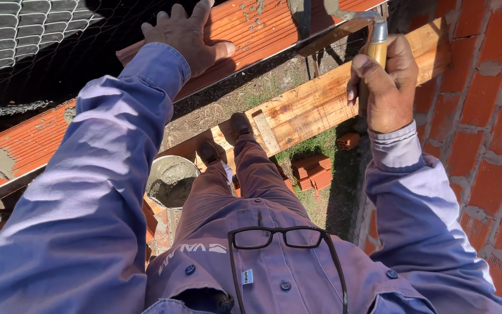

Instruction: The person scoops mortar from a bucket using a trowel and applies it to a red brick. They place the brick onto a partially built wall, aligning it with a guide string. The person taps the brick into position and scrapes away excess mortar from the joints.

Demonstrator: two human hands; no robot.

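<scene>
While we stand on plank, left hand lies flat, fingers spread, on ribbed red brick course; mortar patches show on course, wall unfinished. Mortar bucket below. Right hand grips hammer. Loose bricks on ground; brick wall crowds right.
</scene>
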